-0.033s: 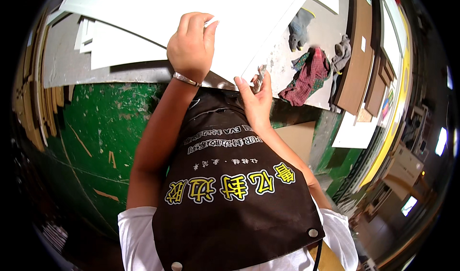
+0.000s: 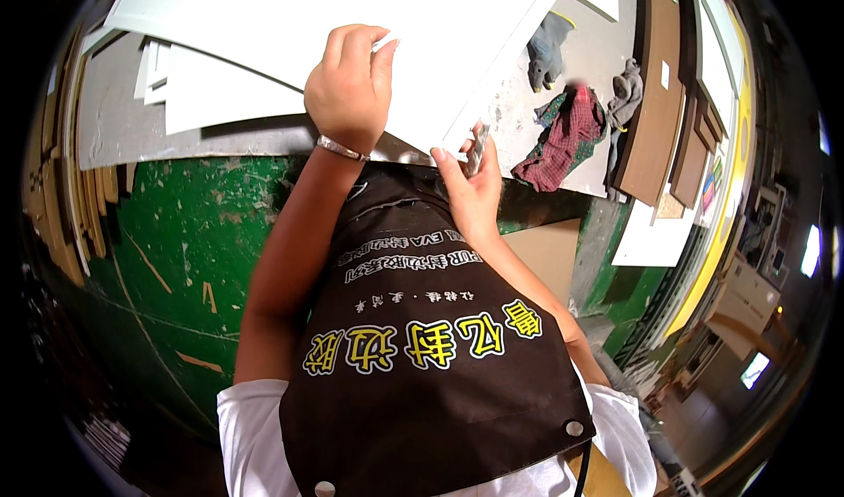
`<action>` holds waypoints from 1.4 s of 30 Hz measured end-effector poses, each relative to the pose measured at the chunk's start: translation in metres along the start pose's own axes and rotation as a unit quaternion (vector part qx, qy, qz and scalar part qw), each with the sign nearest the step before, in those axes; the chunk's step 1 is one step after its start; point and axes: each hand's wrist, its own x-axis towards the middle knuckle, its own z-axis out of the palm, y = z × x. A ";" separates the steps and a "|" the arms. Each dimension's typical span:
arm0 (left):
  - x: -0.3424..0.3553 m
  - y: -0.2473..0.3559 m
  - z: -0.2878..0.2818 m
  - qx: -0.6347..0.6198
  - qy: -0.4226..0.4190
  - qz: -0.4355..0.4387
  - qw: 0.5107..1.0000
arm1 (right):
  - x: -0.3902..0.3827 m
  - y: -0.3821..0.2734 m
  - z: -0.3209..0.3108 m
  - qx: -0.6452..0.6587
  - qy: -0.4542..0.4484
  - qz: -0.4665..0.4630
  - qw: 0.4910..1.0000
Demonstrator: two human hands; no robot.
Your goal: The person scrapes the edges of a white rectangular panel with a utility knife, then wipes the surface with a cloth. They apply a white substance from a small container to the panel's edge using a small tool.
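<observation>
A large white panel [image 2: 466, 31] lies over the grey worktop, one corner pointing toward me. My left hand [image 2: 350, 84] is above its near part, fingers curled and thumb close to the forefinger. Whatever sits in that pinch is too small and pale to make out against the white. Beside the panel's near corner, my right hand [image 2: 475, 194] is closed around a short, shiny grey piece with a ridged, twisted look [image 2: 477, 150]. Its thumb tip is at the panel's corner.
More white panels [image 2: 224, 88] lie under the large one at left. Rightward on the worktop [image 2: 510, 123] are a grey glove [image 2: 549, 53], a red checked cloth [image 2: 571, 141] and a grey rag [image 2: 626, 97]. Brown boards [image 2: 655, 101] stand beyond. Green floor [image 2: 220, 233] shows below, with wood scraps.
The view has shifted very slightly. In my right hand the grey piece shows a little more upright; my left hand keeps its pinch over the panel.
</observation>
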 end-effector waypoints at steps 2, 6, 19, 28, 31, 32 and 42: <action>0.001 -0.001 -0.001 -0.017 -0.004 0.011 1.000 | -0.004 0.003 -0.001 -0.008 0.015 -0.004 1.000; 0.003 -0.004 0.002 -0.027 -0.014 0.031 0.999 | 0.007 -0.003 0.009 -0.031 0.050 -0.004 0.998; 0.008 -0.003 -0.001 -0.028 -0.044 0.034 0.998 | -0.025 0.006 -0.022 -0.030 0.122 0.094 0.988; 0.009 -0.005 0.001 -0.024 -0.045 0.049 0.998 | 0.000 -0.005 0.018 0.038 0.148 -0.014 0.988; 0.012 -0.006 0.003 -0.015 -0.044 0.050 0.998 | 0.009 -0.013 0.029 0.045 0.167 0.012 0.985; 0.012 -0.005 0.004 -0.013 -0.044 0.046 0.998 | 0.015 -0.004 0.030 0.023 0.153 0.011 0.988; 0.012 -0.009 0.005 -0.009 -0.044 0.036 0.998 | -0.031 0.030 -0.002 0.071 0.113 -0.015 0.991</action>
